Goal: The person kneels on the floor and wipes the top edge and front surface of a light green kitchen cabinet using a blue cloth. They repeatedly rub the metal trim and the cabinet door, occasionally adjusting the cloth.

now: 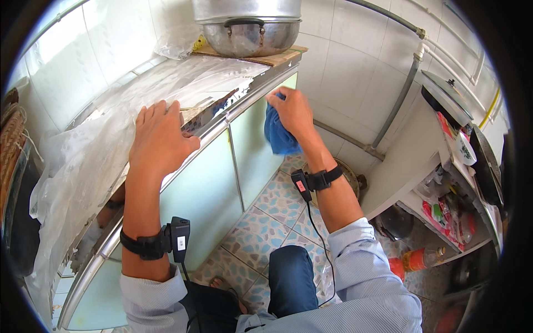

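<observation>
My left hand lies palm down on the front edge of a counter, with the thumb spread from the fingers and nothing held. Beneath and beyond it, a crumpled clear plastic sheet covers the countertop. In my right hand is a bunched blue cloth, slightly blurred at its lower end. The cloth is beside the far pale green cabinet door; whether it touches the door is hard to tell. A metal trim strip runs along the counter edge above the doors. Both wrists wear black straps with small cabled devices.
A metal steamer pot stands on cardboard at the counter's far end. Grey pipes run along the tiled wall. On the right, a shelf unit holds pans and packages, with a bottle nearby. A woven basket is at left.
</observation>
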`<state>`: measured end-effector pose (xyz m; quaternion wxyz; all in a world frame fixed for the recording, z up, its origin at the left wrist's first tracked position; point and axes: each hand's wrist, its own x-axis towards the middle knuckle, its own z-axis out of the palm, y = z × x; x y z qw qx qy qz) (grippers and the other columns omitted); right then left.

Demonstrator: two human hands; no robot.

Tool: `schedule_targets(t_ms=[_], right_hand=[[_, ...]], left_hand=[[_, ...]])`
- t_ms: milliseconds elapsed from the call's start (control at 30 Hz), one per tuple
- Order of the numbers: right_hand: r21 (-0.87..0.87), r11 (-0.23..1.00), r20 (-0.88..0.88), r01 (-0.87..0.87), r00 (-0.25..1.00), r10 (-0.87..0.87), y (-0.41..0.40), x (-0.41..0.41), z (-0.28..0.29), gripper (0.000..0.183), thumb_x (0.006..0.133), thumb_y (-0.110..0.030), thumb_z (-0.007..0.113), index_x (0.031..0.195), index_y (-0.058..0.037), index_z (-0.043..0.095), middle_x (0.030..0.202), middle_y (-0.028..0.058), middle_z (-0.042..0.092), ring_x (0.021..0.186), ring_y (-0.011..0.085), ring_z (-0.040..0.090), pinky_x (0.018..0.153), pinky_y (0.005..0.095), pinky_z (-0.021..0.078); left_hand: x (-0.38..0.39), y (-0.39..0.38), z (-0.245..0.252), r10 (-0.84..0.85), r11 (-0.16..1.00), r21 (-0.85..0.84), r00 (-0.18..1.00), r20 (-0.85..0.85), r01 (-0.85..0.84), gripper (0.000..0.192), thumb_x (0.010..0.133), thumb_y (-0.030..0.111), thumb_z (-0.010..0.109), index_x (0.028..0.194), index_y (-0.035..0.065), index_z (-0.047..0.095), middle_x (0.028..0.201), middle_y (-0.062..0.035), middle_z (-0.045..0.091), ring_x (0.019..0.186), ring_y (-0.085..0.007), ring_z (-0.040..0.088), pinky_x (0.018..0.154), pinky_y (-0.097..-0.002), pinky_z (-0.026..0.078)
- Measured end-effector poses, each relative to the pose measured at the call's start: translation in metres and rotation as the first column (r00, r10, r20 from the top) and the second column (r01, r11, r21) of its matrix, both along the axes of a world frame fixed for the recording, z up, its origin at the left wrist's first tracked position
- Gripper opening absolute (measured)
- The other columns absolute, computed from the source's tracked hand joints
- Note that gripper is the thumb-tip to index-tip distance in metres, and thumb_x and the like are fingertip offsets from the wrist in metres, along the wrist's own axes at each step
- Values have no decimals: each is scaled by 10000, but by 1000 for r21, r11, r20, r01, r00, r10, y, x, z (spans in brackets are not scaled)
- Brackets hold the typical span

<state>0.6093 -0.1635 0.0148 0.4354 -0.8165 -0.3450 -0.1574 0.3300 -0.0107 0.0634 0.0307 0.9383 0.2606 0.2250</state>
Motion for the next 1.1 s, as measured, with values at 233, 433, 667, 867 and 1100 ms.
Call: schedule_targets(t_ms=[233, 433, 667, 867, 1100], right_hand=[[302, 952, 35, -47, 999, 38, 37, 17, 17, 199, 986, -283, 788, 1054, -99, 818, 852, 147, 767, 802, 336, 716, 751, 450, 553], [316, 949, 45, -13, 999, -1, 46, 26, 11, 193, 987, -280, 787, 1031, -95, 814, 847, 157, 761, 810, 340, 720, 760, 449, 553], [360, 931, 151, -64, 988, 10, 49, 32, 8, 201, 986, -219, 801, 1038, -25, 812, 746, 82, 702, 686, 152, 602, 663, 359, 504], [345, 937, 132, -50, 991, 5, 49, 32, 9, 206, 987, -222, 800, 1034, -22, 813, 742, 90, 702, 682, 152, 606, 661, 361, 508], [333, 943, 120, -16, 992, -25, 49, 26, 11, 205, 982, -229, 799, 1036, -33, 819, 750, 112, 713, 680, 191, 628, 681, 370, 523]], left_hand=[[-1, -5, 4, 10, 1000, -12, 1000, -8, -11, 824, 829, 327, 784, 1502, -93, 562, 1537, -298, 551, 1536, -427, 433, 1358, -495, 213], [-1, -1, -10, -11, 995, 97, 997, 79, 3, 814, 838, 301, 755, 1515, -102, 548, 1567, -319, 530, 1539, -440, 435, 1356, -502, 223], [-1, 1, -11, -3, 998, 59, 998, 69, -1, 822, 804, 277, 778, 1509, -88, 567, 1572, -297, 534, 1521, -445, 444, 1355, -502, 216], [-1, 1, -14, -9, 994, 105, 994, 113, -3, 825, 799, 295, 783, 1503, -83, 582, 1587, -317, 521, 1531, -445, 437, 1355, -505, 214], [2, 0, -12, 12, 994, 104, 993, 116, -24, 832, 777, 298, 777, 1489, -89, 592, 1456, -277, 597, 1460, -449, 489, 1343, -507, 239]])
